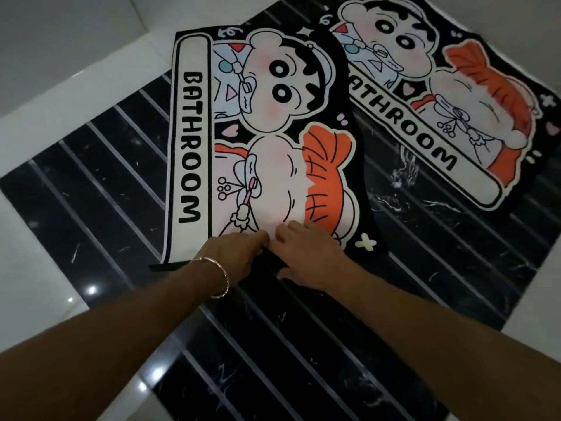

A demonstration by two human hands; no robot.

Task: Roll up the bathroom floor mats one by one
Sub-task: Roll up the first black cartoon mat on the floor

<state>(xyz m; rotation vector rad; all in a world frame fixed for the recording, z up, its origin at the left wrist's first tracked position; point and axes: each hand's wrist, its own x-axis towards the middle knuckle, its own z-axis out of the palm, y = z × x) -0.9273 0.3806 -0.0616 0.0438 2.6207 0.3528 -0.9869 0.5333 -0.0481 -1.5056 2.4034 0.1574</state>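
Fingers [258, 238] of the left hand [239, 255] and the right hand [303, 258] curl side by side over the turned-up near edge of the near mat [264, 123], gripping it. The rest of that mat lies flat beyond them on the striped black floor [115, 165], its far corner overlapping the far mat [440, 95].

probably a home bathroom: cartoon mat [261, 126] and its twin [440, 95] lettered "bathroom" on glossy black striped marble floor [106, 168]
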